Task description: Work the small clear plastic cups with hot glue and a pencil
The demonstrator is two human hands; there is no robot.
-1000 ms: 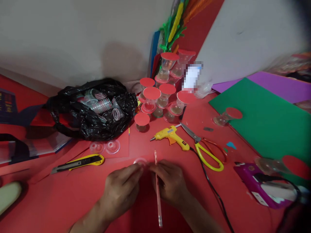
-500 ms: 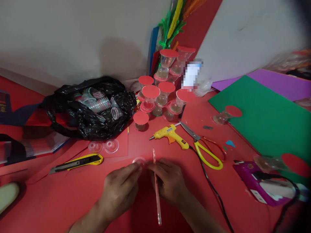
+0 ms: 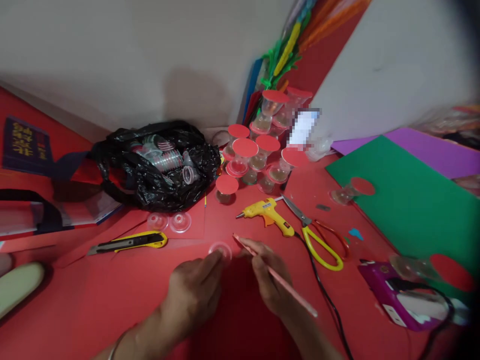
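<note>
My left hand (image 3: 195,287) is closed, its fingertips pinching a small clear plastic lid (image 3: 224,248) at the red tabletop. In my right hand (image 3: 270,275) is a pink pencil (image 3: 294,291), held in a writing grip. Its tip points up and left, just right of the lid, and its back end slants down to the right. Two more clear domed lids (image 3: 180,222) lie beyond my left hand, near a yellow box cutter (image 3: 131,241). Ahead of my right hand are a yellow glue gun (image 3: 268,214) and scissors (image 3: 318,245) with yellow and red handles.
A black plastic bag (image 3: 161,192) of clear cups stands at the back left. Several cup pairs with red discs (image 3: 245,147) are stacked at the back. A green sheet (image 3: 405,185) and a purple power strip (image 3: 380,290) lie on the right, with a black cord (image 3: 324,287) nearby.
The pencil has swung from nearly upright to a slant as my right hand took a writing grip. My left hand still holds the lid. The view has shifted slightly.
</note>
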